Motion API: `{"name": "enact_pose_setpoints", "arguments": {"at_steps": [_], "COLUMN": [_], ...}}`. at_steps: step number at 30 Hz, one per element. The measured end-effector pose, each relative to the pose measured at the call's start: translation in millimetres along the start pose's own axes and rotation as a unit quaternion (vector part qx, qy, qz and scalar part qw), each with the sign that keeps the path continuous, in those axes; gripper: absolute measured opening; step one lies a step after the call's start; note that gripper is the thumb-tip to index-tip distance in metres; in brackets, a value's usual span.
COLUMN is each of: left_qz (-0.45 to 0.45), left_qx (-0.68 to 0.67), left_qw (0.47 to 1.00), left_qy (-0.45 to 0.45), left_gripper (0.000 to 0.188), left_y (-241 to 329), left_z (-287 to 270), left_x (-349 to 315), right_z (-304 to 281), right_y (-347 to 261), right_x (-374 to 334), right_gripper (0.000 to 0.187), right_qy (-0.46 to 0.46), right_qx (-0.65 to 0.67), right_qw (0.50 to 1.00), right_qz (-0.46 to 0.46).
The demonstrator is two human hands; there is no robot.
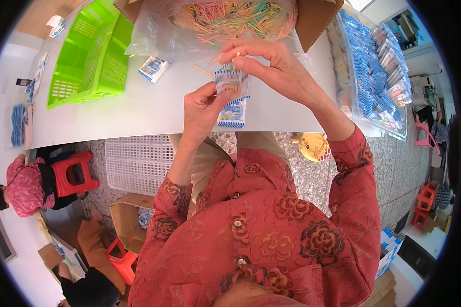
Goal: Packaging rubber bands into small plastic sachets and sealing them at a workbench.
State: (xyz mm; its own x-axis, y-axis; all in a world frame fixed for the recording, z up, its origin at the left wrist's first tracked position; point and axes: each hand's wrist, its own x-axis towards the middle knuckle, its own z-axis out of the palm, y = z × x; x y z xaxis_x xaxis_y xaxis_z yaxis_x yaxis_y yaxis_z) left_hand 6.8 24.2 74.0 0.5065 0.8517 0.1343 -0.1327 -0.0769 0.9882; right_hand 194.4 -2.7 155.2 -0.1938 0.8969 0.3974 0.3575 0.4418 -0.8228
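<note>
Between the thumb and fingers of my left hand (201,110) is a small clear plastic packet (226,79) with blue striped ends, held upright over the table's near side. Pale sticks show faintly through its film. My right hand (284,69) arches over the packet's upper end, thumb and forefinger pinched on a thin yellowish stick (237,54); how many sticks it holds is hidden. Another blue-and-white packet (232,115) lies just below at the table edge. Beyond my hands, a heap of thin pink, yellow and green sticks (241,20) fills a plastic-lined cardboard box.
A bright green basket (89,66) stands at left, with one loose packet (152,68) beside it. On the right, a clear bin (343,87) is heaped with blue-and-white packets. Below the white table (153,115) are a white crate (133,166) and a red stool (74,174) near a seated person.
</note>
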Motion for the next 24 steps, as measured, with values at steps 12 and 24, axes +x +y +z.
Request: {"name": "enact_pose_setpoints", "arguments": {"at_steps": [12,24], "left_qz": [0.027,0.090], "left_qx": [-0.075,-0.050], "left_qw": [0.996,0.992], "left_qy": [0.033,0.072], "left_gripper": [0.027,0.021], "left_y": [15.7,29.4], "left_z": [7.9,8.9], "left_x": [-1.5,-3.6], "right_z": [1.7,3.1], "right_y": [-4.9,-9.9], "right_x": [-4.5,-18.8], "right_gripper": [0.028,0.011], "right_qy": [-0.011,0.066], "right_qx": [0.031,-0.041], "right_qw": [0.993,0.997], "right_qz": [0.113,0.032]}}
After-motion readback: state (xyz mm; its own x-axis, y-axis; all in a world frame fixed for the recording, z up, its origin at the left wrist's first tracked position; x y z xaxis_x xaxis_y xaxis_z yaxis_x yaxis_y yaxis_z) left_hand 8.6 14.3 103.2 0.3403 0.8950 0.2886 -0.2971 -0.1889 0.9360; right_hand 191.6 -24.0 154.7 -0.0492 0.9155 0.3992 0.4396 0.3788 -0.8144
